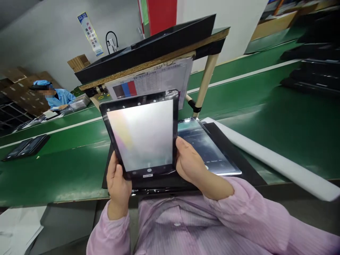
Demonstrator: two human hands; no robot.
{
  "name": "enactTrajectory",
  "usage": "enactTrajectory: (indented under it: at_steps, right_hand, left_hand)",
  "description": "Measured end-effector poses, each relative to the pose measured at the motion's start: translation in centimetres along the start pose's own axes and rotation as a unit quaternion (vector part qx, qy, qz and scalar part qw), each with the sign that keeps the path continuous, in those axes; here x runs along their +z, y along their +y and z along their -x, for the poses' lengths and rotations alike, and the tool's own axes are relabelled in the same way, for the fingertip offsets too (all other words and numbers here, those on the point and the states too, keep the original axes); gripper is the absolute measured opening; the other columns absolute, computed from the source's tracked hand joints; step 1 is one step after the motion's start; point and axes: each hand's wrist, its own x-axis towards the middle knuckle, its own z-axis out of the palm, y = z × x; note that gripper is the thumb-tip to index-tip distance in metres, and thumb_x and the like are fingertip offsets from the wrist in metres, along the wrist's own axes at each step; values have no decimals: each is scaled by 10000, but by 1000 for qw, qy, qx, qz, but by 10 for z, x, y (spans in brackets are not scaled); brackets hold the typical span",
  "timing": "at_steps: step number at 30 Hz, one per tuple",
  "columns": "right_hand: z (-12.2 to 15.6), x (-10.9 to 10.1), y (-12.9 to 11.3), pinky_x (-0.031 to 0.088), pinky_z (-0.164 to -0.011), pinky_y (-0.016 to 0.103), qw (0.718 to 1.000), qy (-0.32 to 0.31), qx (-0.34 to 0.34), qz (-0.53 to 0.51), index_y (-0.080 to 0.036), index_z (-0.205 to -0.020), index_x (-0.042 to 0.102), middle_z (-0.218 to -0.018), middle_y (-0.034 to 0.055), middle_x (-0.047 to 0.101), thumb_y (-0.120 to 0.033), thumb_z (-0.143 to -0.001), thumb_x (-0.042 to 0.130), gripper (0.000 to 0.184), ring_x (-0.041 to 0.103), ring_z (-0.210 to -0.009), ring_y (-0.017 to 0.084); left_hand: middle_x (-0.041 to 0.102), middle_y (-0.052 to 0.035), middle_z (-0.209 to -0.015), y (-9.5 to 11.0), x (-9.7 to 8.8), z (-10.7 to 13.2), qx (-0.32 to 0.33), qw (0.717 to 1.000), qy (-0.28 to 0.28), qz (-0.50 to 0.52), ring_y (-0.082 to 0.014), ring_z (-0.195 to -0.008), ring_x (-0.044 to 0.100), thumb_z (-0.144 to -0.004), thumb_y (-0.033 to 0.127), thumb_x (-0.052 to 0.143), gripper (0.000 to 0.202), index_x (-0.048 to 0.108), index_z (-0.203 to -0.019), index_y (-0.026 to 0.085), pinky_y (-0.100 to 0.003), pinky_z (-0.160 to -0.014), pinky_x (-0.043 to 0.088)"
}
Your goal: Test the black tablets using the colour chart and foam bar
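Note:
Between my two hands I hold up a black-framed tablet (143,136), its lit screen showing a pale, blurry picture with small icons along the top and bottom. My left hand (118,180) grips its lower left corner. Around the lower right edge is my right hand (190,159), thumb at the front; the fingers behind are hidden. A second tablet (209,148) lies screen up on a black mat (239,164), just right of my right hand. Under the held tablet, another dark shiny item (164,186) sits at the bench edge, mostly covered.
A wooden shelf (159,56) on pipe legs carries a black tray (148,47) right behind the tablet. A long white foam strip (265,156) lies at the right. Dark devices (26,146) rest on the green bench (69,166). A person in blue (60,97) sits far left.

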Motion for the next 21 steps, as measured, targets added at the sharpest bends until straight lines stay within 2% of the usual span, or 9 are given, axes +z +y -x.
enactTrajectory:
  at_steps: [1, 3, 5, 6, 9, 13, 18, 21]
  right_hand:
    - [-2, 1, 1, 526, -1052, 460, 1000, 0, 2, -6, -229, -1140, 668, -1179, 79, 721, -763, -819, 581, 629, 618, -1230, 274]
    - [-6, 2, 1, 540, -1030, 462, 1000, -6, -7, 0, -230, -1090, 682, -1126, 73, 736, -761, -807, 596, 607, 627, -1217, 276]
    - [-9, 0, 2, 545, -1020, 464, 1000, -9, -11, 10, -235, -1073, 685, -1092, 68, 743, -736, -818, 603, 568, 631, -1211, 273]
    - [-10, -1, 3, 547, -1017, 463, 1000, -7, -11, 13, -235, -1068, 686, -1077, 69, 745, -729, -823, 602, 558, 633, -1208, 271]
    - [-11, -3, 9, 546, -1013, 462, 1000, 6, -6, 20, -229, -1062, 686, -1042, 76, 749, -725, -827, 596, 556, 638, -1199, 271]
    - [-12, -3, 14, 536, -1020, 470, 999, 7, -11, 53, -226, -1074, 680, -1038, 75, 750, -766, -816, 569, 609, 641, -1193, 277]
    - [-13, -3, 16, 524, -1036, 473, 997, 5, -15, 74, -232, -1033, 674, -1053, 65, 747, -762, -828, 553, 580, 639, -1199, 276]
    - [-13, -3, 19, 519, -1043, 480, 995, 11, -26, 91, -231, -1038, 666, -1067, 67, 743, -750, -857, 516, 570, 619, -1231, 276]
  left_hand:
    - [546, -94, -1496, -4, 0, 1, 46, 997, -21, -57, -305, -1402, 479, -858, 468, 703, 591, 578, -1404, 280, -436, -1143, 413]
    - [380, -168, -1603, -7, 1, 3, 105, 971, -78, -200, -358, -1499, 311, -781, 505, 776, 903, 386, -1538, 203, -487, -1221, 271]
    - [230, -210, -1654, -7, 1, 5, 122, 931, -114, -324, -381, -1543, 167, -680, 477, 865, 1168, 204, -1594, 172, -519, -1246, 179]
    - [174, -221, -1665, -6, 1, 5, 122, 917, -123, -360, -388, -1551, 117, -656, 467, 882, 1235, 143, -1601, 174, -541, -1246, 157]
    - [82, -241, -1670, -7, 2, 3, 120, 898, -138, -400, -404, -1555, 35, -659, 467, 878, 1285, 48, -1600, 191, -599, -1236, 133]
    - [65, -280, -1652, -15, 1, 3, 128, 884, -143, -425, -423, -1550, 29, -681, 482, 861, 1294, -7, -1589, 168, -620, -1224, 156]
    - [53, -298, -1641, -23, 0, 5, 122, 878, -144, -440, -436, -1544, 73, -693, 487, 850, 1299, -37, -1583, 158, -629, -1216, 176]
    - [68, -297, -1638, -25, 1, 5, 116, 883, -134, -434, -441, -1543, 66, -684, 487, 853, 1299, -23, -1581, 150, -629, -1209, 200]
